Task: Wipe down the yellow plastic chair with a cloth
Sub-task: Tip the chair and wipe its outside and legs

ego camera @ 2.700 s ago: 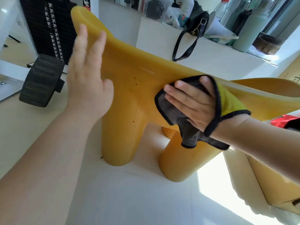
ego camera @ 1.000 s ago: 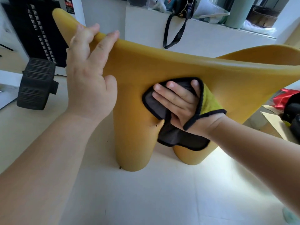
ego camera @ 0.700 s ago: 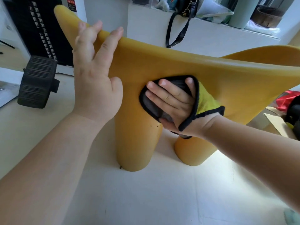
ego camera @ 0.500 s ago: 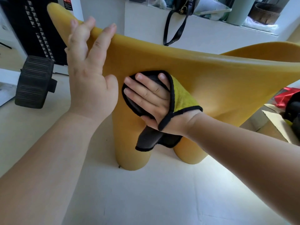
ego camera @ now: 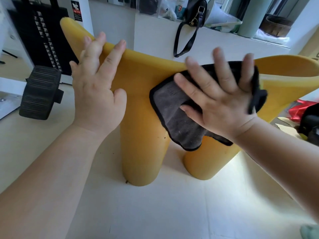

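The yellow plastic chair (ego camera: pixel 143 94) stands on the pale floor on thick round legs, its curved top edge running from upper left to right. My left hand (ego camera: pixel 96 87) lies flat against the chair's side near the left end, fingers straight and reaching over the top edge. My right hand (ego camera: pixel 219 94) is spread wide with straight fingers and presses a grey cloth with black trim (ego camera: pixel 174 118) against the chair's side just under the top edge. The cloth's lower corner hangs loose over the gap between the legs. A yellow face of the cloth shows at the right of my hand.
A black ribbed pedal (ego camera: pixel 40 94) juts out at the left before a black weight stack (ego camera: pixel 43 37). Behind the chair, a white ledge (ego camera: pixel 155 38) carries a black handbag (ego camera: pixel 193 19), bottles and a basket. Red and black items (ego camera: pixel 303 114) lie at the right.
My right hand slid the cloth left along the chair's side, then back right and up to the top edge, its fingers now spread wide. My left hand stayed on the chair's left end.
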